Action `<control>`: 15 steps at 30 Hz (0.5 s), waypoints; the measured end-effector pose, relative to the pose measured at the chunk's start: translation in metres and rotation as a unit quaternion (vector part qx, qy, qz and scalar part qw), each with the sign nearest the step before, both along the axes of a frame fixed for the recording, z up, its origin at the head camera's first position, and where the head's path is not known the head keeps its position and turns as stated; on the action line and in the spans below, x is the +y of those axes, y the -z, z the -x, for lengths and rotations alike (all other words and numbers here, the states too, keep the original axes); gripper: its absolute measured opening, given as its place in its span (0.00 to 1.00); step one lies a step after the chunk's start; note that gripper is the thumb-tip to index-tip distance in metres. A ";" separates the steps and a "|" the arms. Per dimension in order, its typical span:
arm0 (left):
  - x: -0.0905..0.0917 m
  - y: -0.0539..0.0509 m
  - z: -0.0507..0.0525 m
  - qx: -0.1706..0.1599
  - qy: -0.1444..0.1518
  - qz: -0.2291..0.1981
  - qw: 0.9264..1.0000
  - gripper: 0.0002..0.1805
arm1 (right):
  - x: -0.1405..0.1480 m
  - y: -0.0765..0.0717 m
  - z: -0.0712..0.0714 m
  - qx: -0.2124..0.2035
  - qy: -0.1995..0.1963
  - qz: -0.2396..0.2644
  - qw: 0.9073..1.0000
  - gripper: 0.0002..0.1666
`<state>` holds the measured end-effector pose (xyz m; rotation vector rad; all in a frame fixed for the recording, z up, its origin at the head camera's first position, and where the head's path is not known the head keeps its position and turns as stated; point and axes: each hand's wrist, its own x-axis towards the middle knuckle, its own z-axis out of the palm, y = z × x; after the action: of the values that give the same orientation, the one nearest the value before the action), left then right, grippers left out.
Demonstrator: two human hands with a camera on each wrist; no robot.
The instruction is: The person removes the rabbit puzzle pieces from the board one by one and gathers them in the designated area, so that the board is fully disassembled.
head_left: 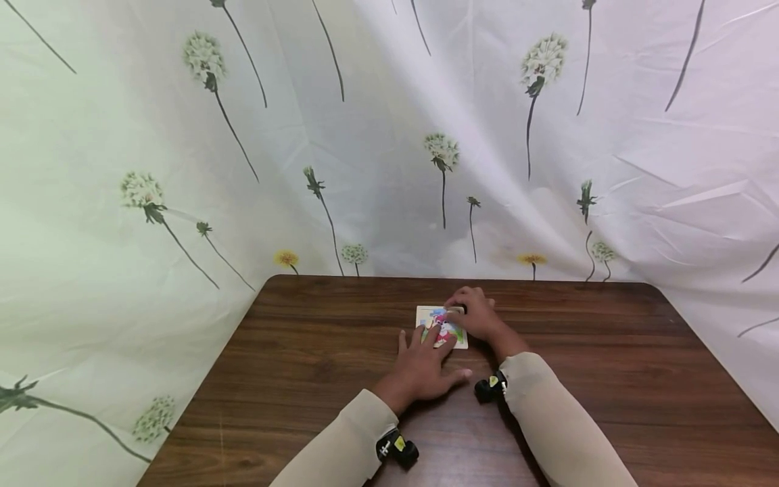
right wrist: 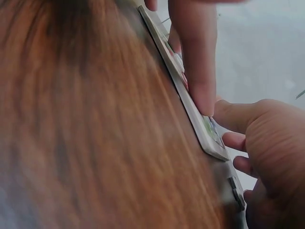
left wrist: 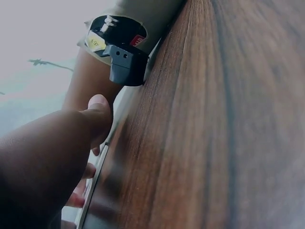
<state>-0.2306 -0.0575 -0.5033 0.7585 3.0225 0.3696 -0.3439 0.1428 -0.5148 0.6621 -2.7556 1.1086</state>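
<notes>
Two sleeved arms, the left (head_left: 341, 443) and the right (head_left: 566, 423), reach forward and slant inward. The left hand (head_left: 421, 372) lies palm down, fingers spread and pointing ahead, its thumb stretched out toward the right wrist (head_left: 506, 343). Just beyond it, the right hand (head_left: 477, 316) bends to the left, fingers curved, its thumb close to the left fingertips; whether that hand pinches anything is unclear.

Board (head_left: 445, 327) on table (head_left: 316, 338), cloth (head_left: 377, 149) behind
</notes>
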 end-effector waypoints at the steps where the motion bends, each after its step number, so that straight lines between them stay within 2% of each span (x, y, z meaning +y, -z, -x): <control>1: 0.000 0.000 0.000 -0.001 0.000 0.000 1.000 0.45 | -0.001 0.000 0.000 0.000 0.000 -0.001 1.000 0.09; 7: -0.001 -0.001 0.001 -0.004 0.005 -0.001 1.000 0.45 | -0.002 0.000 -0.001 -0.001 0.001 0.000 1.000 0.07; 15: 0.000 0.001 0.001 -0.012 0.001 0.009 1.000 0.45 | -0.006 0.002 -0.001 -0.015 0.021 0.005 1.000 0.06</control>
<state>-0.2315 -0.0572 -0.5042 0.7491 2.9980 0.3488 -0.3424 0.1367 -0.5166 0.5887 -2.7749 1.1317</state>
